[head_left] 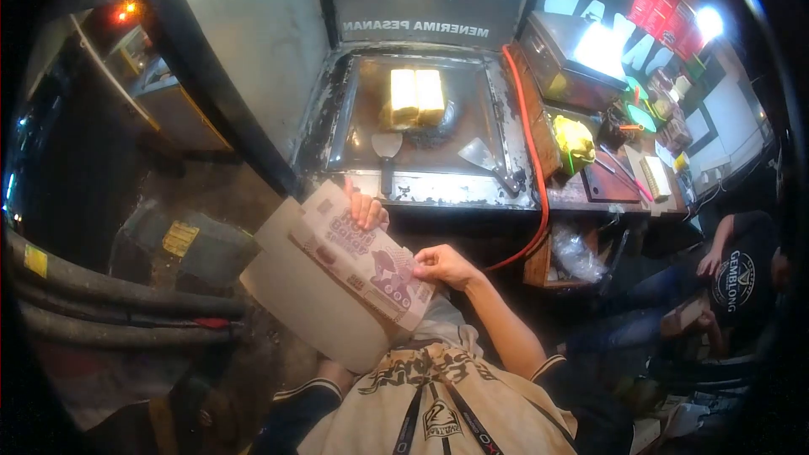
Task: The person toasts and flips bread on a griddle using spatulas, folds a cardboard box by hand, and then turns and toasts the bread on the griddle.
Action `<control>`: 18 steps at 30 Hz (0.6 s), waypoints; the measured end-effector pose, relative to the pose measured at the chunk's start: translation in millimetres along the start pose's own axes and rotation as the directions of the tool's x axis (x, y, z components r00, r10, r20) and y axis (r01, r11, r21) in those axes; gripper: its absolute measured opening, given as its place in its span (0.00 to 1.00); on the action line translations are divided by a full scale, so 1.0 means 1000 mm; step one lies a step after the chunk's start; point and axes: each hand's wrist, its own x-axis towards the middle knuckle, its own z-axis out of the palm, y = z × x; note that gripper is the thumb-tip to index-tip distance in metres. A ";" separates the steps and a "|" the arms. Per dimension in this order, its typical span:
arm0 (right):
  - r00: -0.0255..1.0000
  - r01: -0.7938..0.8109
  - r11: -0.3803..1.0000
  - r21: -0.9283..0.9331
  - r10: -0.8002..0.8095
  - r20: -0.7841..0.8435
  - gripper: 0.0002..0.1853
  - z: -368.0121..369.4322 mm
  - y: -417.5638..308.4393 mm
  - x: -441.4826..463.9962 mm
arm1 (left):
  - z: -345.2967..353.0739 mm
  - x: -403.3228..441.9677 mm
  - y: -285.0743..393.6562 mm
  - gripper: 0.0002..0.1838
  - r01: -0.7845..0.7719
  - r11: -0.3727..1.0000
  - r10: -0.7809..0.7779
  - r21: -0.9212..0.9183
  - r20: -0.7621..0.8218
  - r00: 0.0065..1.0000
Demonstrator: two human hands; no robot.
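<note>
A printed cardboard food box (pixel 358 248), with its plain lid flap (pixel 312 303) folded out, is held in front of my apron. My left hand (pixel 367 209) grips its far edge, the fingers curled over the top and the forearm mostly hidden beneath the board. At the right end, my right hand (pixel 447 266) pinches a corner of the box between thumb and fingers. Beyond the box, toasted bread blocks (pixel 417 97) lie side by side on the flat griddle (pixel 354 131). A wide scraper (pixel 387 152) and a metal spatula (pixel 484 158) rest near its front edge.
An orange hose (pixel 533 143) runs down the griddle's right side. The side counter holds a yellow-topped container (pixel 573 139), a dark board (pixel 611 184) and a metal box (pixel 565 67). A person in a black shirt (pixel 746 274) sits at right. Thick pipes (pixel 126 286) lie left.
</note>
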 end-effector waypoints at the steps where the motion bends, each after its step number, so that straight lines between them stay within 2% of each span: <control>1: 1.000 -0.014 0.999 -0.038 0.013 -0.026 0.08 -0.002 0.008 0.002 | 0.007 0.000 -0.002 0.34 0.018 1.000 -0.018 0.003 -0.048 0.999; 3: 0.998 -0.034 0.996 -0.078 0.030 -0.058 0.07 -0.007 0.019 0.005 | 0.020 -0.001 -0.006 0.34 0.056 0.998 -0.054 0.010 -0.139 0.989; 6: 0.995 0.029 0.987 -0.158 -0.014 0.097 0.08 -0.021 0.012 0.010 | 0.022 0.003 -0.005 0.33 0.059 0.997 -0.054 0.048 -0.089 0.995; 10: 0.988 0.156 0.987 -0.037 -0.156 0.011 0.12 0.005 -0.034 0.011 | -0.021 0.002 -0.009 0.33 0.048 0.994 -0.046 -0.093 0.026 0.999; 11: 0.988 0.151 0.981 -0.122 -0.155 -0.026 0.10 0.004 -0.032 0.020 | -0.029 -0.001 -0.010 0.33 0.053 0.993 -0.050 -0.105 0.034 0.998; 14: 0.980 0.151 0.981 -0.124 -0.165 -0.112 0.09 -0.003 -0.013 0.041 | -0.034 -0.014 -0.011 0.30 0.082 0.995 -0.087 -0.064 -0.071 0.994; 16: 0.940 0.193 0.906 -0.377 -0.280 -0.193 0.12 0.004 -0.018 0.033 | -0.038 -0.034 -0.011 0.29 0.093 0.995 -0.095 -0.020 -0.176 0.980; 18: 0.864 0.223 0.752 -0.620 -0.447 -0.232 0.16 0.018 -0.025 0.018 | -0.044 -0.054 -0.009 0.27 0.109 0.994 -0.098 0.025 -0.279 0.955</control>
